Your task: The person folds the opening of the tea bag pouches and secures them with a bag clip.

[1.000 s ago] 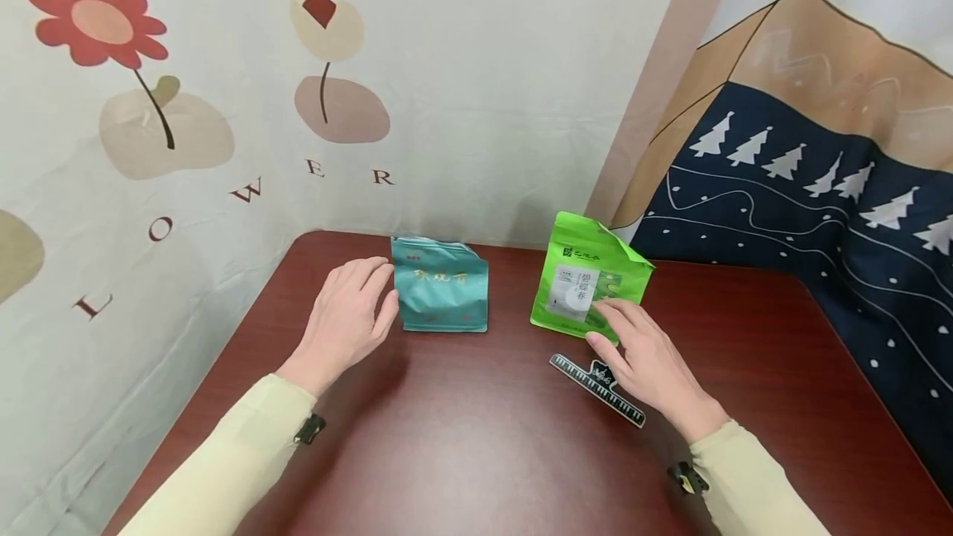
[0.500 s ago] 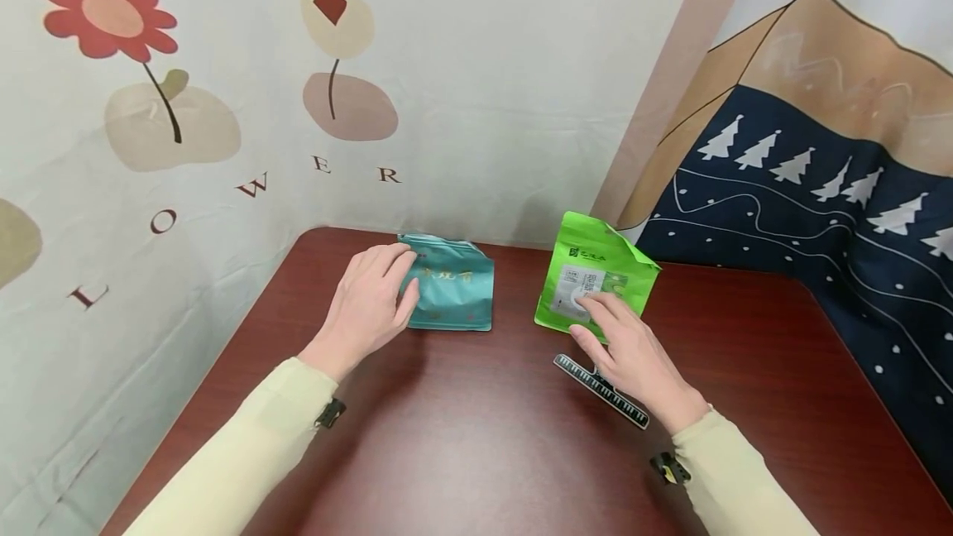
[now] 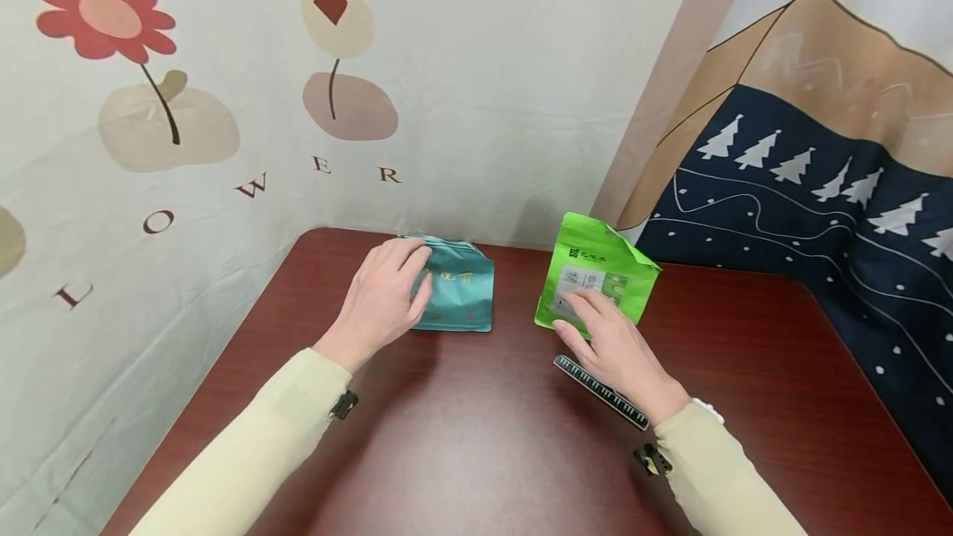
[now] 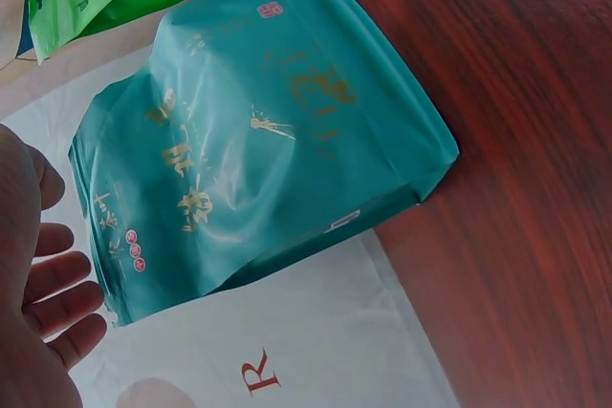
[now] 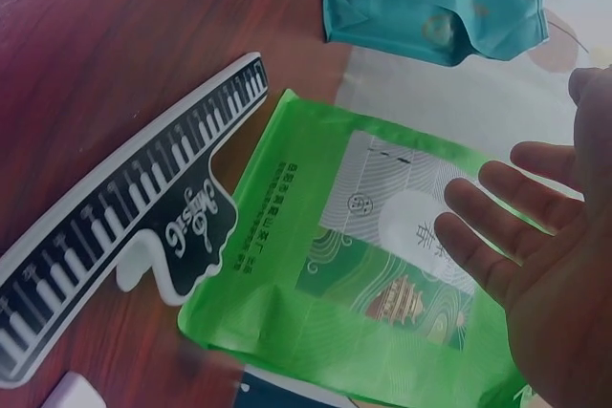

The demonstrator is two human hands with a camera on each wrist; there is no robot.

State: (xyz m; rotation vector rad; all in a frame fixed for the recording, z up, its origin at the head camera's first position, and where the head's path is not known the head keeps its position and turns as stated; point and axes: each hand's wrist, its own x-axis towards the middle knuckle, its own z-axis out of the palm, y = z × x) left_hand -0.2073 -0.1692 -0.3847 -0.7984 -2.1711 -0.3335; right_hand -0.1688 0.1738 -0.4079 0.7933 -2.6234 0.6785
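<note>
the left hand (image 3: 383, 292) is hanging loose beside the teal bag (image 3: 463, 296), with its thumb sticking out and its fingers bending softly near the bag's top edge. i can't tell if they are touching it. the teal bag is standing near the back of the shiny brown table (image 3: 476, 445), with gold writing showing on its front. the right hand (image 3: 614, 346) is hanging loose too, its fingers spreading in front of the green bag (image 3: 588, 251). the green bag is standing to the right of the teal one, and its top corner is folding over. a black and white piano clip (image 3: 601, 393) is lying slanted on the table, in front of the green bag.
</note>
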